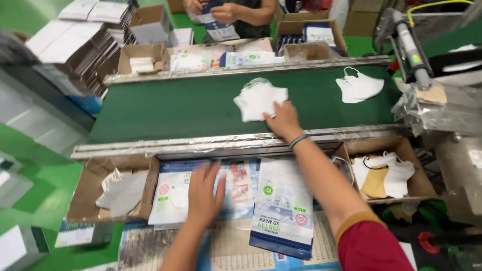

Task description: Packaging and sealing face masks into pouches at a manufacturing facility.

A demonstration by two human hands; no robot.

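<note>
My right hand (pixel 282 120) reaches across the metal rail onto the green conveyor belt (pixel 175 105) and lies on the near edge of a stack of white face masks (pixel 257 99). My left hand (pixel 204 193) rests flat, fingers spread, on printed mask pouches (pixel 170 195) lying on the work surface in front of me. A larger white and blue pouch (pixel 283 206) lies just right of that hand. Another pile of white masks (pixel 357 86) sits further right on the belt.
A cardboard box (pixel 88 188) at left holds white masks. A box (pixel 401 150) at right holds white and tan masks. Across the belt, another person's hands (pixel 221 11) hold a pouch among boxes. A machine (pixel 416 50) stands at right.
</note>
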